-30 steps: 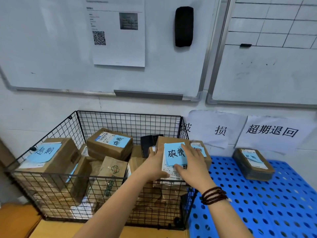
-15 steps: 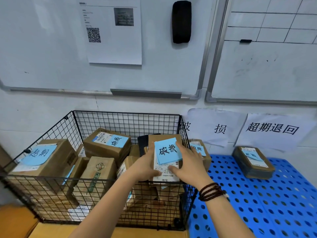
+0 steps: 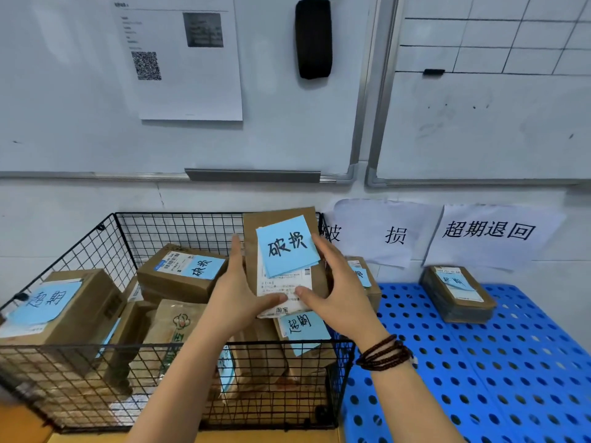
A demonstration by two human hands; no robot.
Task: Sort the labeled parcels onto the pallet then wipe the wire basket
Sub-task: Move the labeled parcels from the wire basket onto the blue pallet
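Here, mid-frame, the left hand [image 3: 236,298] and right hand [image 3: 339,292] clasp a brown 破损 parcel [image 3: 275,219] by its edges above the wire basket [image 3: 80,251]; its loose blue note [image 3: 287,244] may slip off before the blue pallet [image 3: 479,362].

Wire basket [image 3: 332,346] left of pallet [image 3: 479,378]; parcels inside basket. Held parcel [image 3: 278,225] above basket's right end. Two parcels on pallet's far edge.

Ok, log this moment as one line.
step: sorting | left hand, right hand: grip parcel marked 破损 over basket | pallet: one flat package at back | basket: more boxes inside
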